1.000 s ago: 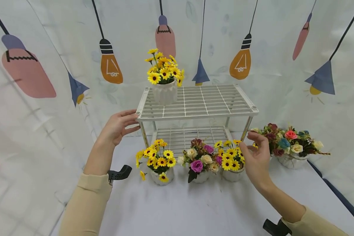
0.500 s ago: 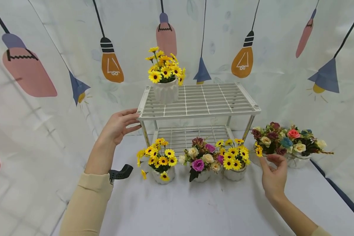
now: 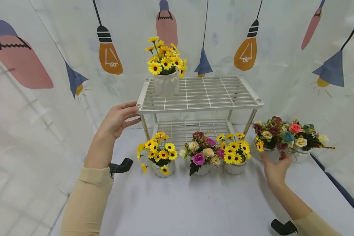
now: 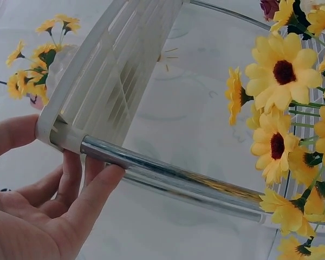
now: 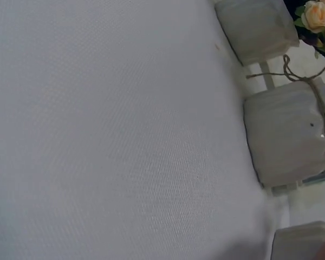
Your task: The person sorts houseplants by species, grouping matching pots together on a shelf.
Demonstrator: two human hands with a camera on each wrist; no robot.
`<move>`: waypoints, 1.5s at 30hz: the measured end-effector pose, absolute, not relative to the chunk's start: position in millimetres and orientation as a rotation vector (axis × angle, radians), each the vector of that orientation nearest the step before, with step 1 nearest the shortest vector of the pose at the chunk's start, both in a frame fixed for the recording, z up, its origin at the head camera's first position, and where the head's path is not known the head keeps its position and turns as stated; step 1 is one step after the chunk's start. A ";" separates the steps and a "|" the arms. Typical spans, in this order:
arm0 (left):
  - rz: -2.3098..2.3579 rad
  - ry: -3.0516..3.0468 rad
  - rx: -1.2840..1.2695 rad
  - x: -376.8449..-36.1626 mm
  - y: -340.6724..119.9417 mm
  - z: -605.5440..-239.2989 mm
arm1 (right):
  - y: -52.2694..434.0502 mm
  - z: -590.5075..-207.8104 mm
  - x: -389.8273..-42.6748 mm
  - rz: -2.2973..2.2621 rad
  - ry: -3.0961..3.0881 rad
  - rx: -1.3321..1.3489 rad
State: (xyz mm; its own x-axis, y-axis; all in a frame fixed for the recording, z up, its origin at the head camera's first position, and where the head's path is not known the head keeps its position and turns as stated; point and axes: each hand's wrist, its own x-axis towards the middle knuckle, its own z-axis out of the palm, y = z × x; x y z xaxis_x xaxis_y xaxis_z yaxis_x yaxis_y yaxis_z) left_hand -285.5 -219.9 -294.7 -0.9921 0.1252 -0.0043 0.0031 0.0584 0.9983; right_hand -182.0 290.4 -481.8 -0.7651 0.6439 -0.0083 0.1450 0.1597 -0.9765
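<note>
My left hand (image 3: 117,121) holds the front left corner of a white wire shelf rack (image 3: 199,108). In the left wrist view its thumb lies on the metal post (image 4: 168,172) and a finger is against the white corner. At the right, my right hand (image 3: 276,168) grips a white flowerpot (image 3: 256,154) of dark red and cream roses (image 3: 268,132), thumb in front and fingers at its right side. Part of that pot is hidden by the hand. Only a bit of finger shows by a pot (image 5: 299,241) in the right wrist view.
A white pot (image 3: 166,84) of yellow daisies stands on the top shelf, left side. Before the rack stand yellow daisies (image 3: 162,152), purple and cream roses (image 3: 203,154) and more daisies (image 3: 234,150), all potted. Another rose pot (image 3: 301,155) stands far right on the white tabletop (image 3: 194,203).
My right hand has moved right, from beside the daisies to the dark red rose pot. My left hand stays on the rack corner. The head view has tilted slightly.
</note>
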 end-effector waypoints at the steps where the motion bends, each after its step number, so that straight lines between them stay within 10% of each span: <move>1: 2.101 2.211 0.136 -286.0 -220.0 -293.3 | 290.8 -482.1 -184.6 1.652 -2.024 -0.743; 45: 2.108 2.211 0.107 -283.9 -220.0 -293.3 | 299.2 -503.4 -226.9 1.551 -2.025 -0.705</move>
State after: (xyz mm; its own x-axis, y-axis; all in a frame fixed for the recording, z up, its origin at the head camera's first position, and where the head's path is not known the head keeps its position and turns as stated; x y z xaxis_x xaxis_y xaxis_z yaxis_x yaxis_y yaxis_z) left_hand -283.9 -220.0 -293.3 -0.9940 0.1089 -0.0133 -0.0081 0.0479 0.9988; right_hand -226.9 299.2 -503.4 -0.7464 0.6618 0.0696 0.1050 0.2204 -0.9697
